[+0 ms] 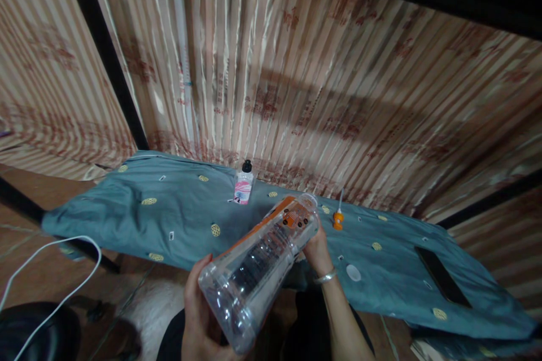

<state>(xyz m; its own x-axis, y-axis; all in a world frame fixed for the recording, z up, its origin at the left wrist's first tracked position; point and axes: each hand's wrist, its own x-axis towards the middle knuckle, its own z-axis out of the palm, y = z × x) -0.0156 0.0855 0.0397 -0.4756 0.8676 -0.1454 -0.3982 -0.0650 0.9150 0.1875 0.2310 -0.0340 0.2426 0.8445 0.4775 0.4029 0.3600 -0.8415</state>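
Note:
A large clear plastic bottle point(258, 271) with an orange label is held at a slant in front of me. Its base points down toward the lower left and its neck up to the right. My left hand point(199, 316) grips the bottle near the base. Closed around the upper part near the neck is my right hand point(315, 248), partly hidden behind the bottle; a silver bangle circles that wrist. To the right of the neck, an orange dispenser top with a thin pale tube point(337, 220) stands on the teal cloth point(292, 282).
A small bottle with a pink label and black cap point(243, 187) stands toward the back of the cloth. Right of my hands lie a white oval piece point(353, 273) and a dark flat slab point(442, 276). A white cable point(95, 271) loops at left. Striped curtains point(275, 67) hang behind.

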